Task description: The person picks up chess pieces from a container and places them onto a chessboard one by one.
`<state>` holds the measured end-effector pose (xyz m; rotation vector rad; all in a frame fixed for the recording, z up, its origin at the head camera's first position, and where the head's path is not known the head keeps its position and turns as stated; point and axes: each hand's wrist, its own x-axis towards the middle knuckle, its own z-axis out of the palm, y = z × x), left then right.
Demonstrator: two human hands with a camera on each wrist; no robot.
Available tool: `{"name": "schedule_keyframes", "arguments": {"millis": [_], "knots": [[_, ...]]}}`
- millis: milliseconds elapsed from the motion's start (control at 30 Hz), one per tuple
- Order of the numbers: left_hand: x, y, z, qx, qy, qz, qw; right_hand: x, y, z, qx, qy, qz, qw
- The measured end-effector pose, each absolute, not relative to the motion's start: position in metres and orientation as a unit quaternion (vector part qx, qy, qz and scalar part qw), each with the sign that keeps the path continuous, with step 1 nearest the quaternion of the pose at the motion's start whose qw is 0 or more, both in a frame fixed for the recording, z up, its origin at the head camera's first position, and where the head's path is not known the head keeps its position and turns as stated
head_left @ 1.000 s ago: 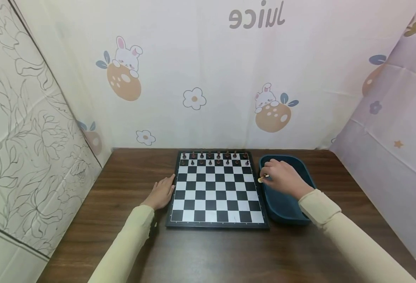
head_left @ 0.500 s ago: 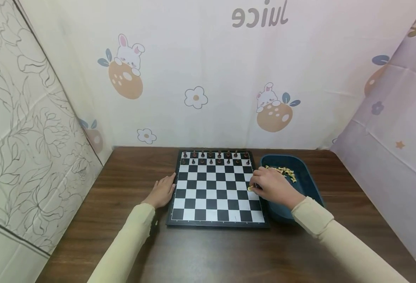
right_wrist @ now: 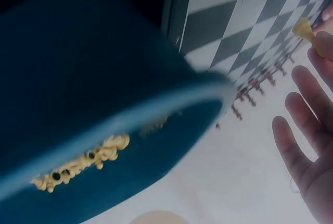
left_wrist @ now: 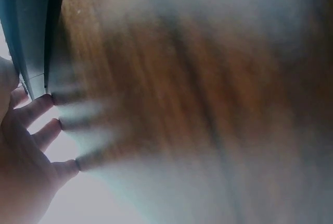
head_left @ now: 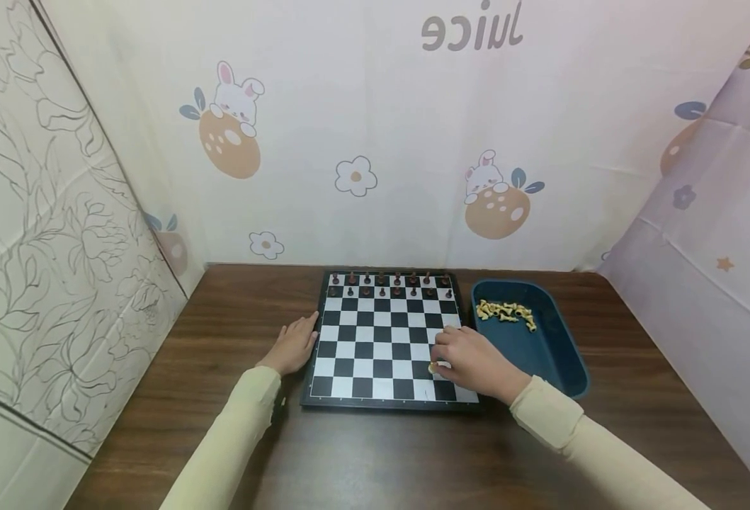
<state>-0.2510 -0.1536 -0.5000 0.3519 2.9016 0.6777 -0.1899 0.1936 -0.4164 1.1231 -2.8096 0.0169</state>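
Observation:
A black-and-white chessboard (head_left: pixel 372 333) lies on the table. Dark reddish-brown chess pieces (head_left: pixel 382 291) stand in two rows along its far side. My right hand (head_left: pixel 473 360) is over the board's near right part, pinching a pale yellow chess piece (right_wrist: pixel 303 28) between thumb and index finger; the other fingers are spread in the right wrist view. On the left, my left hand (head_left: pixel 290 347) rests flat on the table, fingertips at the board's left edge. Whether the held piece touches the board, I cannot tell.
Right of the board stands a dark blue tray (head_left: pixel 569 352). Several pale yellow chess pieces (head_left: pixel 507 312) lie heaped toward its far end. The wooden table (head_left: pixel 241 304) meets a patterned curtain (head_left: pixel 362 227) at the back.
My right hand has moved from above the tray, left and toward the near side of the board, carrying the yellow chess piece. The left hand has stayed at the board's edge.

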Motion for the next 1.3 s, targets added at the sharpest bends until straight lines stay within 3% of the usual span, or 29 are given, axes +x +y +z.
{"name": "schedule_keyframes", "arguments": {"millis": [700,1300], "knots": [[-0.250,-0.151,-0.498,0.121,0.964,0.226,0.070,-0.176,0.180,-0.436,0.400,-0.916,0.020,0.029],[-0.249,-0.153,-0.496,0.119,0.965,0.224,0.070,-0.183,0.190,-0.417,0.386,-0.921,-0.007,0.042]]}}
